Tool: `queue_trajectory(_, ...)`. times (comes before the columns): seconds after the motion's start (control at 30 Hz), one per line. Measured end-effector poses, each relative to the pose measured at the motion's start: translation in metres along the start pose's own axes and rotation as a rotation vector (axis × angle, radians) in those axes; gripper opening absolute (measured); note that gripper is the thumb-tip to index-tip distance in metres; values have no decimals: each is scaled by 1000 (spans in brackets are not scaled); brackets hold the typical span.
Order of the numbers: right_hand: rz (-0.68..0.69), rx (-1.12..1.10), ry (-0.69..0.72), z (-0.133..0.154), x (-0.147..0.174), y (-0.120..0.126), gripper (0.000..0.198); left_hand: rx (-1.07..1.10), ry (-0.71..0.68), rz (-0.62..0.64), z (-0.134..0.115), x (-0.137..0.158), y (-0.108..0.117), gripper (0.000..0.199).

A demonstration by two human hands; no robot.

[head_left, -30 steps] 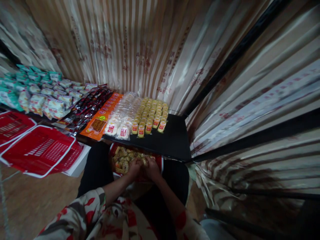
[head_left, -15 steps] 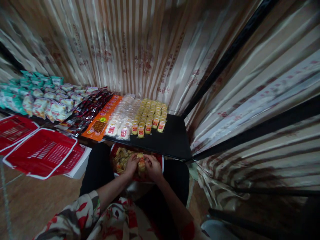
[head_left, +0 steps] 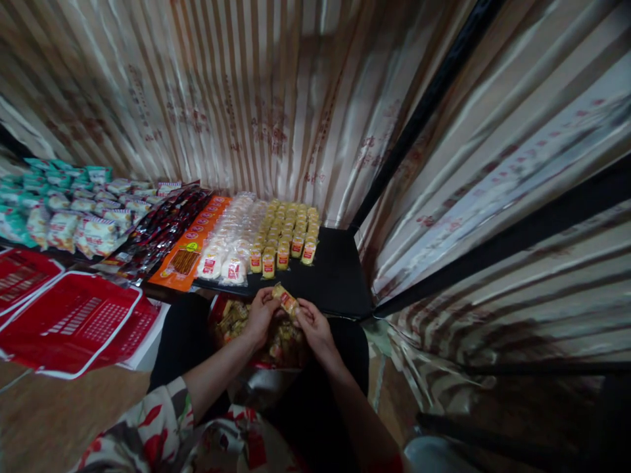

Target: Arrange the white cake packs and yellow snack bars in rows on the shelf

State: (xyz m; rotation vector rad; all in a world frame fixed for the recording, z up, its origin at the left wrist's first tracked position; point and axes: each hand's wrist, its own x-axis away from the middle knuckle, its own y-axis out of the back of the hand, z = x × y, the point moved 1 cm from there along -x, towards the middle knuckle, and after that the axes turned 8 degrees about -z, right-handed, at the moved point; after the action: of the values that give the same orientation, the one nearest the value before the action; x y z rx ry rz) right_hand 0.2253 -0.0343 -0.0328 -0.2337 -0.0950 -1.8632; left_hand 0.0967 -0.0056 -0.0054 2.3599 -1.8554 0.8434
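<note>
A small yellow wrapped snack with a red label is stretched between my two hands, above a red basket on my lap. My left hand pinches its left end, and my right hand grips the right end. Beneath them the red basket holds many similar yellow-wrapped snacks. Just beyond, rows of yellow snack packs with red labels stand on the black table.
Left of the yellow rows lie clear-wrapped white packs, an orange bag, dark red packets and white and teal packs. Red baskets with white handles stand at left. A striped curtain and black poles enclose the table.
Both hands have risen slightly out of the basket toward the table edge, and the yellow snack is now held up, tilted, between them. The camera view has shifted a little.
</note>
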Motion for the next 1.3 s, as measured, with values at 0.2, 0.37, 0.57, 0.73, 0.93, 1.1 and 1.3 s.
queue_trajectory(0.2, -165, -139, 16, 21, -10, 16, 60, 38, 35, 16, 2, 5, -16, 34)
queue_trajectory(0.37, -195, -197, 52, 35, -25, 21, 56, -52, 71, 73, 5, 9, -25, 42)
queue_trajectory(0.57, -140, -202, 118, 23, -34, 7, 43, -35, 61, 64, 9, 4, -46, 38)
queue_trajectory(0.73, -166, -91, 202, 12, -51, 9, 42, -147, 64, 40, 15, -10, -57, 37)
queue_trajectory(0.93, -267, 281, 384, 25, -88, 13, 41, -349, -198, -64, 27, -24, -52, 40)
queue_trajectory(1.1, -230, 444, 458, 40, -109, -5, 41, -321, -250, 28, 28, -35, -60, 41)
queue_trajectory(1.3, -330, 598, 547, 36, -122, -17, 33, -213, -242, 64, 18, -50, -70, 47)
